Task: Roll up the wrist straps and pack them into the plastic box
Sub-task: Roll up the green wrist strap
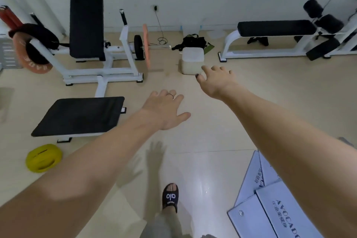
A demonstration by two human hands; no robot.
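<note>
Head view: both arms reached forward over tan floor. Left hand (164,110) empty, fingers spread wide. Right hand (216,79) empty, fingers loosely spread, near the plastic box (192,61) standing lidded on the floor. Dark wrist straps (190,42) heaped just behind the box.

Dim, flat indoor light with a cool grey-blue cast; colours look muted. The floor (212,131) carries a soft white glare patch near its lower middle, beside the sandalled foot (170,198). Faint, diffuse shadows of spread fingers fall on the floor below the left hand (164,111), so light comes from above and behind the person. Both hands are slightly soft; the right hand (216,79) shows motion blur at the fingertips. The orange weight plate (146,45) is smeared. Strong wide-angle distortion: wall and bench lines bow toward the edges, forearms balloon at the lower corners. Overall detail is soft and compressed.
</note>
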